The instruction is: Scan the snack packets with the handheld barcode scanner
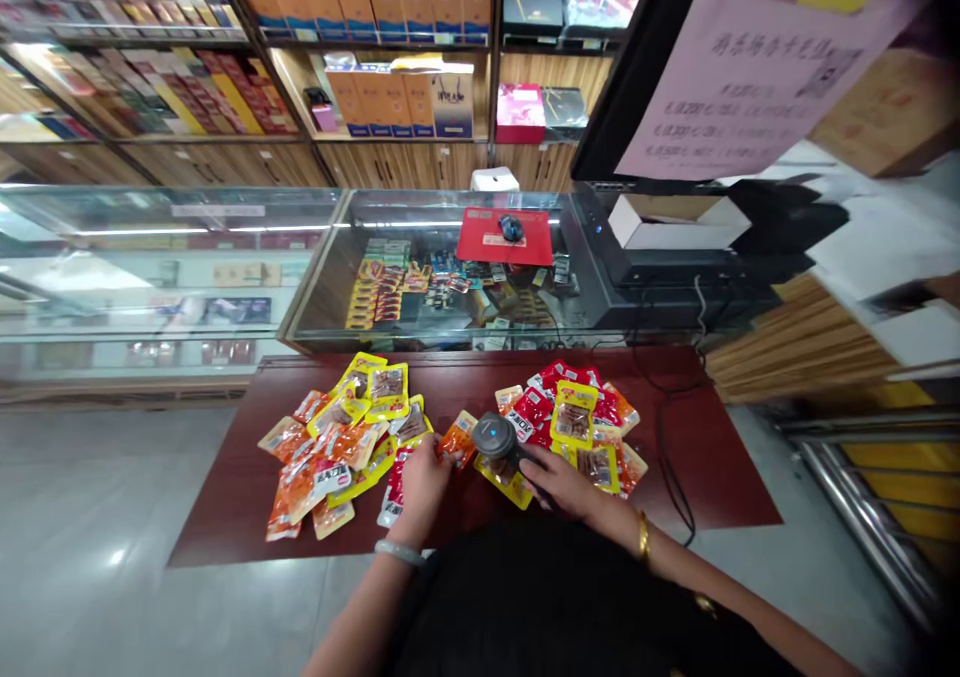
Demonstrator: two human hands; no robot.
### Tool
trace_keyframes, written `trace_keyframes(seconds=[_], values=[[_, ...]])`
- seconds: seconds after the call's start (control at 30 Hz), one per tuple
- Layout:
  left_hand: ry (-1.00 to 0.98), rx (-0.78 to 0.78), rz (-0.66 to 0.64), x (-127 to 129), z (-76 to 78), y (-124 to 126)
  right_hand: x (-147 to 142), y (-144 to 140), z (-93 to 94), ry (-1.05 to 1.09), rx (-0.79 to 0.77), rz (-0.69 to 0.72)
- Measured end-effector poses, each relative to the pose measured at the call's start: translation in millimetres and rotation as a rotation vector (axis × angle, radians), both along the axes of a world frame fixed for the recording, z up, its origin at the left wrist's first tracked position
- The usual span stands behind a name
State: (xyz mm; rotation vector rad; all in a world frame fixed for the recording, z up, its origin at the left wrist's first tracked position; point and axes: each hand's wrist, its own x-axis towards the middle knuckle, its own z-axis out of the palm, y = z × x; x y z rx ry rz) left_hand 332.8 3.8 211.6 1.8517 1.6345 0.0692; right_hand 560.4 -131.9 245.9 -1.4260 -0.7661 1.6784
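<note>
Orange packet (457, 439) pinched in left hand (421, 479) grip, just beside scanner (495, 437) (right hand (559, 482) clasped around it).

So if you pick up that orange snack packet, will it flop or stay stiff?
The small orange plastic snack packet pinched in the left hand looks thin and flat, so probably light and a bit floppy. Its glossy film may feel slippery. It lies flat, so it shouldn't roll.

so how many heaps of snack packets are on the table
2. One heap of snack packets lies by the left hand, mostly orange and yellow; the other heap lies by the right hand, which holds a barcode scanner. Packets underneath may be hidden.
</note>
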Motion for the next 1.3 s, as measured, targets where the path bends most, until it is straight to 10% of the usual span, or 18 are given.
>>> trace_keyframes(seconds=[0.6, 0.93, 1.3], values=[[-0.394, -0.204, -0.171, 96.1, 3.7, -19.9, 28.4, -19.7, 14.9, -0.007, -0.081, -0.196], [0.343, 0.187, -0.012, -55.7, -17.2, -43.5, -31.9, 22.3, -8.2, 0.015, -0.124, 0.249], [0.415, 0.184, 0.053, -94.1, -30.1, -50.3, -87.8, 52.6, -18.4, 0.072, -0.157, 0.419]])
